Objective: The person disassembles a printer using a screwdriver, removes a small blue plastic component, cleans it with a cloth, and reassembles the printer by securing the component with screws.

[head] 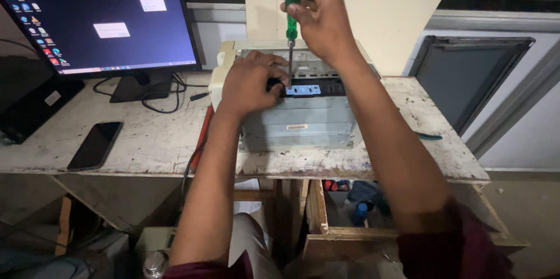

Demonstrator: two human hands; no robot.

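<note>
The printer (pixel 294 101), a pale grey box with its top open, sits at the middle of the worn white table (pixel 151 145), toward the far edge, and it is what I have both hands on. Under it the table stretches left and right, its paint chipped along the near edge. To the far left I see the monitor (pixel 99 25), lit with a dark blue desktop, its stand and a tangle of black cables just beside the printer's left side. Below the table on the right an open wooden drawer (pixel 350 209) shows some small items that I cannot make out. My right hand (pixel 318 13) is raised above the printer, fingers closed around the green handle of the screwdriver (pixel 291 28), which stands upright with its shaft running down into the open top. My left hand (pixel 251 83) rests on the printer's top, fingers curled and pressing beside a small blue part (pixel 303 89) where the tip comes down; whether it pinches anything there I cannot tell. A black phone (pixel 95 145) lies face up near the left, well apart from the printer.
</note>
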